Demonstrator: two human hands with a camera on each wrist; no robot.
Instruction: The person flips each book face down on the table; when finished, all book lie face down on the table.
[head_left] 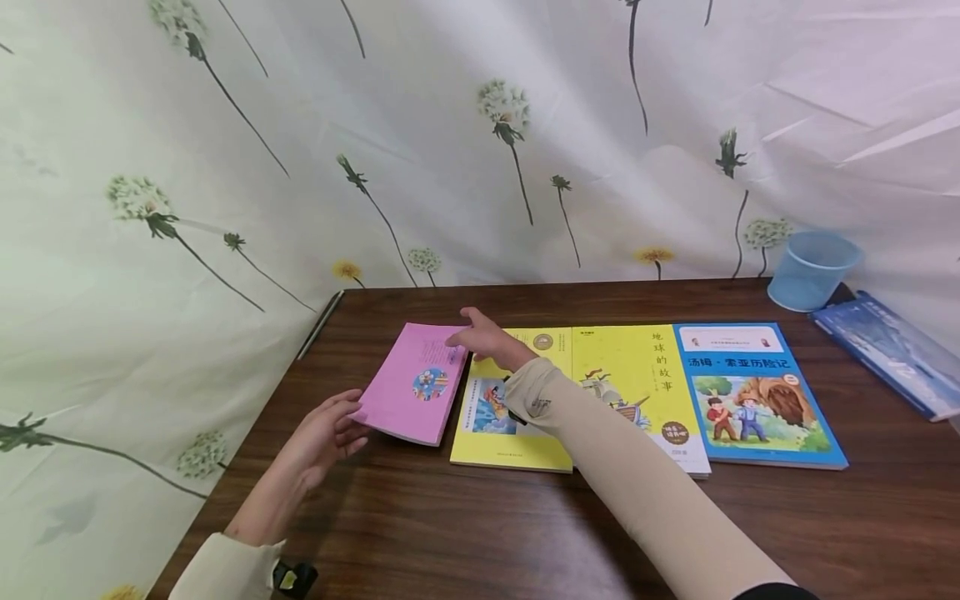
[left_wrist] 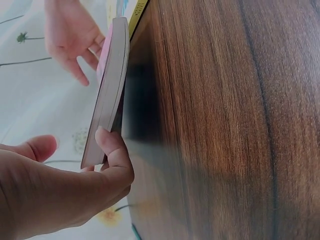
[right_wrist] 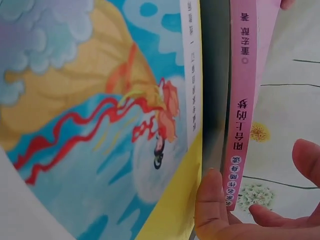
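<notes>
A pink paperback book (head_left: pixel 405 387) lies face up at the left end of a row of books, slightly turned. My left hand (head_left: pixel 327 433) has its fingers curled under the book's near left corner. In the left wrist view the left thumb (left_wrist: pixel 42 148) stands apart from the cover, and a dark gap shows beneath the book. My right hand (head_left: pixel 487 339) is at the pink book's far right corner, its fingers around the end of the spine (right_wrist: pixel 243 100). Beside it is a yellow book (head_left: pixel 517 450) with a picture on its cover, partly hidden by my right wrist.
Another yellow book (head_left: pixel 622 350) and a blue book (head_left: pixel 757 400) continue the row to the right. A light blue cup (head_left: pixel 813 271) stands at the back right near another blue book (head_left: pixel 892 354). A thin pen-like stick (head_left: pixel 321 323) lies along the left edge of the wooden table (head_left: pixel 450 533).
</notes>
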